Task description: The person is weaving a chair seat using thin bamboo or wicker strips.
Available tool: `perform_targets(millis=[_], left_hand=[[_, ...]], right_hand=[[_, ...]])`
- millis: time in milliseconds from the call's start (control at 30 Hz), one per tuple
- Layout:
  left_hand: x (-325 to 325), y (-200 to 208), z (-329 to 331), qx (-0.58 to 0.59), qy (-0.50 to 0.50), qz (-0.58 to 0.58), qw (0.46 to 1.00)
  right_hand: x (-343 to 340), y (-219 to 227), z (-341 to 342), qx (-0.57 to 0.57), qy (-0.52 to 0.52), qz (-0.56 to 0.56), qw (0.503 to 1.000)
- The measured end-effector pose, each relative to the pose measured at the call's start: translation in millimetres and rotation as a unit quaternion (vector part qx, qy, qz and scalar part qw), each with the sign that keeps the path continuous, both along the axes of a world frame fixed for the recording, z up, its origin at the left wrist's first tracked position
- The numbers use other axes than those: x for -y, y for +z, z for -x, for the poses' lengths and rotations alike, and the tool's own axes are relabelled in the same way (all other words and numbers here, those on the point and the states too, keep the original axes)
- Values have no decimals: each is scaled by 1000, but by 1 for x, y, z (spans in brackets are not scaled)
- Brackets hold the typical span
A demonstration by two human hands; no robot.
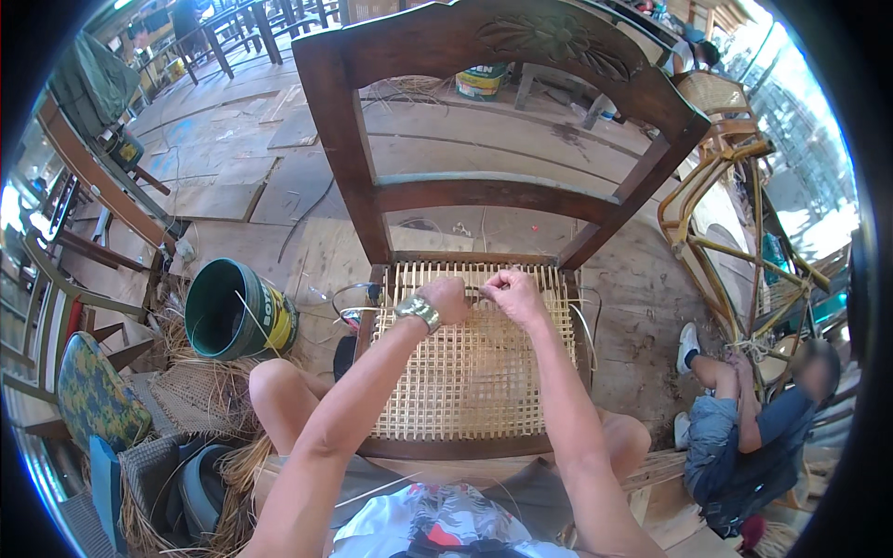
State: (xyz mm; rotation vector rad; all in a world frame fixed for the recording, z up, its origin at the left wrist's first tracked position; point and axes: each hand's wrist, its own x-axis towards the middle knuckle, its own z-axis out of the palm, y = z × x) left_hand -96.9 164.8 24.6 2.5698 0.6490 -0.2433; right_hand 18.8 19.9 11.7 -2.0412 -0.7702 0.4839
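The wooden chair (pixel 498 192) stands in front of a sitting person, with its back on the far side. Its woven cane seat (pixel 456 395) lies flat between the person's bare knees, maybe so that both hands can reach all of it easily.

The left hand (pixel 446 299) is over the far part of the seat, with its fingers bent down. Its fingertips are hidden, so one cannot tell if it grips anything. A shiny watch (pixel 419 312) is on that wrist.

The right hand (pixel 514 296) is just beside it, with thumb and fingers close together, as if for small, careful work. A thin dark thing (pixel 476 295) shows between the two hands. It is too small to name, and one cannot tell which hand has it, or if the right one grips it.

Loose cane ends (pixel 581 323) stick out past the right side of the seat, perhaps left long so they are easy to grab.

A green bucket (pixel 223 346) is on the floor to the left, near enough to reach. A pale strip (pixel 253 314) hangs over its rim. To the right, another person (pixel 744 437) sits near a bent cane frame (pixel 712 244).
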Motion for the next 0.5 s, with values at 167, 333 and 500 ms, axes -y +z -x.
perform_targets(millis=[167,333,500], left_hand=[[-6,-12,10,34,-74,22,996],[8,-11,20,65,-5,14,998],[6,-21,24,120,-9,12,993]], right_hand=[[7,11,-10,-15,9,133,991],[11,8,-15,3,10,138,990],[4,3,-11,37,30,155,987]])
